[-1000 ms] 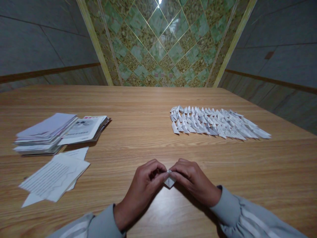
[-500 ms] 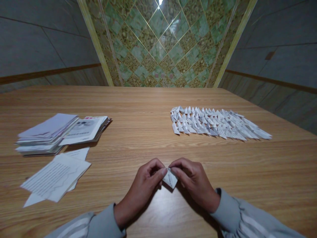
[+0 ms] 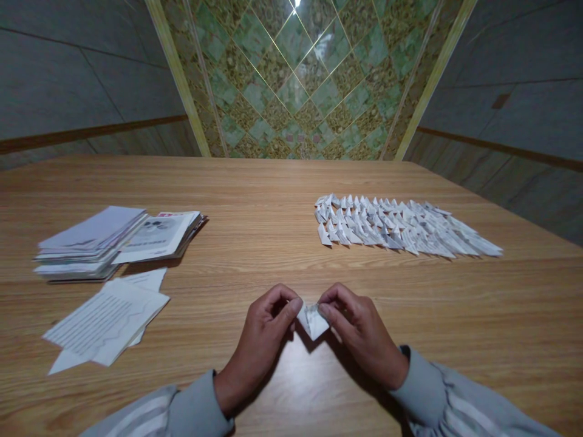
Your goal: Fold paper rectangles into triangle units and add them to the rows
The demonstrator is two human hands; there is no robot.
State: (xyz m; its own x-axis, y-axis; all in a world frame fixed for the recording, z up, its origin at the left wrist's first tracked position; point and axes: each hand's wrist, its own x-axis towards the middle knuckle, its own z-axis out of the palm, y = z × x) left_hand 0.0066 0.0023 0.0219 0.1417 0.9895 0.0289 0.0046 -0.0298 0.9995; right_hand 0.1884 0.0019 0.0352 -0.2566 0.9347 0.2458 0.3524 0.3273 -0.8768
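My left hand [image 3: 262, 331] and right hand [image 3: 367, 337] pinch one small folded paper [image 3: 313, 323] between them, over the wood-grain table [image 3: 246, 243]. On my left lie loose sheets [image 3: 107, 318], at least two, their writing too small to read; beyond, one paper stack [image 3: 93, 233] and printed pages [image 3: 159, 237], also illegible. Rightward, folded pieces [image 3: 392, 227] sit in rows too crowded to count. Farthest stands a green-and-brown tiled wall [image 3: 296, 91].

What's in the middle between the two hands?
In the head view, a small piece of folded paper is between the left hand and the right hand. Both hands pinch it, and one corner points toward the person.
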